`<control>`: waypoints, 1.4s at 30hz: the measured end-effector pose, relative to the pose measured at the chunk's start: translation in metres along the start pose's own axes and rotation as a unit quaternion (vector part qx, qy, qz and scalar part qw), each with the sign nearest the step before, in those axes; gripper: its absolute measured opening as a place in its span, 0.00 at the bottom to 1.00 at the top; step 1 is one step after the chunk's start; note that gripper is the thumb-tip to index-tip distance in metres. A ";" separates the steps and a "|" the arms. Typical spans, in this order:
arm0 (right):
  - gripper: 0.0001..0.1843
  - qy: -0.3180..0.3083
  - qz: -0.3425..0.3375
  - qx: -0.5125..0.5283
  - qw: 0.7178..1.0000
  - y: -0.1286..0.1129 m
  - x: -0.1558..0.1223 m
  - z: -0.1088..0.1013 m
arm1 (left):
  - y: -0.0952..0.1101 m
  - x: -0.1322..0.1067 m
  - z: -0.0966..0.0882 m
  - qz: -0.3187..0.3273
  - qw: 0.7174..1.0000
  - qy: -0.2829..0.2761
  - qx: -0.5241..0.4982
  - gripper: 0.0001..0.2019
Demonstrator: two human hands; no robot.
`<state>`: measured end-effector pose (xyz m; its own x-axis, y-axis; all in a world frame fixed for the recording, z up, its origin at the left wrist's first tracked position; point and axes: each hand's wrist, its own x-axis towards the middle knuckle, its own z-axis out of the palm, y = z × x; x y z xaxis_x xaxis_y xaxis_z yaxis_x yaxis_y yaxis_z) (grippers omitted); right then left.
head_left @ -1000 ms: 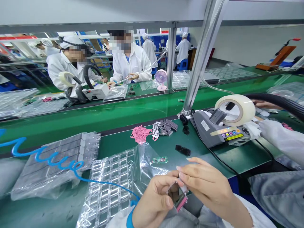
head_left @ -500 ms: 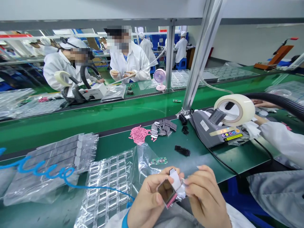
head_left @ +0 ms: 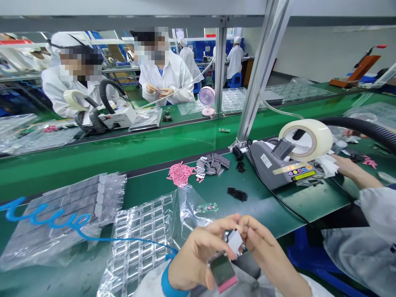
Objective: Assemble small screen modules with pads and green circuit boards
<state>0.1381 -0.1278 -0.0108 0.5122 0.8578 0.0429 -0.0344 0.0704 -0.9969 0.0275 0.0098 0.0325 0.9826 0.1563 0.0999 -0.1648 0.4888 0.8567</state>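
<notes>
In my left hand (head_left: 198,251), banded with blue at the wrist, is a small square display screen (head_left: 222,270) with a pink strip along its lower edge. A white-faced flap (head_left: 235,241) with shiny edges stands above the screen. The fingers of my right hand (head_left: 262,247) are pinched at the upper edge of this flap, touching my left fingertips. Just beyond my hands lies a green circuit board (head_left: 207,208) on clear plastic film. Farther off are a pile of pink strips (head_left: 181,173) and a black stack of small parts (head_left: 237,194).
A clear compartment tray (head_left: 142,231) and bagged grey parts (head_left: 74,202) lie left, crossed by a coiled blue cord (head_left: 49,220). Right stands a grey machine (head_left: 269,169) with a tape roll (head_left: 324,140). A co-worker's arm (head_left: 359,173) reaches in there. Other people work across the bench.
My right hand has moved left and up against my left fingers. The screen has tilted and shifted slightly down and right. The co-worker's arm at right has moved.
</notes>
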 end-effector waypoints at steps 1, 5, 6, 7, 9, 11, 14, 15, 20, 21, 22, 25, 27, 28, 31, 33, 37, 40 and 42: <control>0.21 -0.025 0.009 0.038 0.999 -0.009 0.002 0.002 | 0.000 0.003 0.000 -0.002 1.000 -0.017 0.023 0.18; 0.22 -0.078 0.031 0.143 0.986 -0.023 0.008 0.007 | -0.001 0.008 0.002 -0.022 0.999 -0.012 0.022 0.19; 0.23 -0.084 0.033 0.160 0.983 -0.021 0.009 0.007 | -0.002 0.009 0.002 -0.022 1.000 -0.006 0.007 0.19; 0.24 -0.088 0.035 0.174 0.980 -0.018 0.009 0.008 | -0.003 0.009 0.003 -0.023 1.000 -0.004 -0.008 0.18; 0.25 -0.091 0.035 0.190 0.977 -0.012 0.009 0.008 | -0.006 0.009 0.003 -0.020 0.999 -0.003 -0.028 0.18; 0.26 -0.087 0.028 0.194 0.977 -0.009 0.009 0.006 | -0.007 0.009 0.003 -0.019 0.999 -0.009 -0.032 0.18; 0.23 -0.066 -0.001 0.178 0.982 -0.016 0.006 0.000 | -0.008 0.007 0.002 -0.022 0.999 0.000 -0.035 0.17; 0.20 -0.055 -0.013 0.175 0.983 -0.022 0.004 -0.002 | -0.008 0.006 0.002 -0.020 0.999 0.014 -0.028 0.17; 0.05 0.009 -0.254 -0.222 0.941 -0.066 -0.002 -0.008 | -0.014 0.003 0.006 0.041 0.989 0.134 0.048 0.18; 0.05 0.033 -0.308 -0.335 0.890 -0.073 -0.002 -0.006 | -0.015 0.002 0.007 0.053 0.985 0.153 0.061 0.18; 0.06 0.058 -0.344 -0.415 0.840 -0.078 -0.002 -0.003 | -0.015 0.002 0.008 0.061 0.981 0.170 0.074 0.18; 0.08 0.102 -0.371 -0.498 0.777 -0.083 0.000 0.006 | -0.017 0.002 0.012 0.076 0.970 0.200 0.112 0.18; 0.07 0.110 -0.374 -0.510 0.767 -0.080 0.000 0.010 | -0.018 0.002 0.014 0.079 0.969 0.209 0.107 0.17; 0.07 0.114 -0.376 -0.508 0.767 -0.078 -0.001 0.011 | -0.019 0.001 0.014 0.079 0.970 0.213 0.090 0.17; 0.05 0.107 -0.359 -0.484 0.791 -0.070 -0.004 0.013 | -0.022 -0.001 0.016 0.074 0.973 0.218 0.008 0.18; 0.06 0.089 -0.337 -0.470 0.811 -0.065 -0.007 0.014 | -0.022 -0.003 0.018 0.074 0.970 0.228 -0.028 0.18; 0.08 0.060 -0.340 -0.468 0.814 -0.061 -0.008 0.016 | -0.017 -0.007 0.025 0.052 0.958 0.275 -0.056 0.17; 0.08 0.068 -0.349 -0.460 0.814 -0.062 -0.005 0.019 | -0.014 -0.007 0.030 0.024 0.946 0.312 -0.079 0.17; 0.08 0.073 -0.356 -0.451 0.815 -0.062 -0.002 0.020 | -0.013 -0.006 0.033 0.015 0.939 0.334 -0.078 0.17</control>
<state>0.1218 -0.1237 0.0524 0.2265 0.6879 0.6895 0.9272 0.0645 -0.3689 0.0266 -0.0260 0.0371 0.7127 0.6505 -0.2625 -0.2529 0.5874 0.7688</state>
